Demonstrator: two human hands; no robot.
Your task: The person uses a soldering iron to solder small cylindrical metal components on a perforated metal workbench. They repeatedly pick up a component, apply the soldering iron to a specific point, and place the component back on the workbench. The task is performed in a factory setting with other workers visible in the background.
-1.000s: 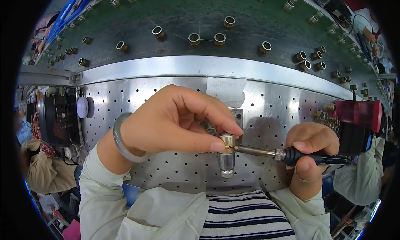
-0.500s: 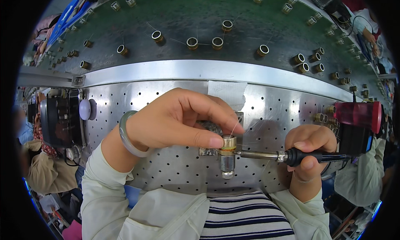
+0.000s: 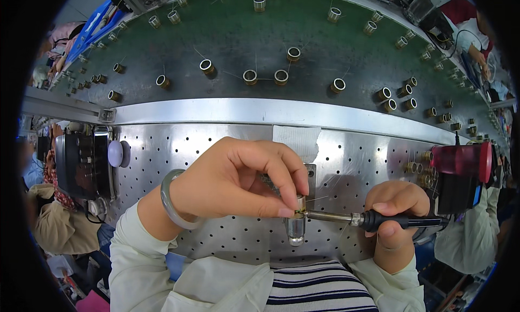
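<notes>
The left hand (image 3: 225, 184) pinches a small silver-and-gold metal ring (image 3: 301, 202); the right hand (image 3: 401, 197) clasps a black-handled soldering iron (image 3: 374, 220).

Passage: open strip of perforated surface (image 3: 146, 165) between lilac knob (image 3: 115, 153) and bangle (image 3: 165, 201). Obstacles: black-handled tool (image 3: 374, 220) rightward from metal post (image 3: 296, 232); red box (image 3: 463, 163), far right; metal rail (image 3: 260, 111) along back.

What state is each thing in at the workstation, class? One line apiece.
Left grip: closed on the small metal cylinder
Small metal cylinder: held, partly hidden by fingers
Right grip: closed around the black-handled tool
Black-handled tool: held, tip at the cylinder, contact unclear
Bangle: worn
White sheet: flat, right edge ragged
Green-surface cylinders: nearest ones standing, open-topped
</notes>
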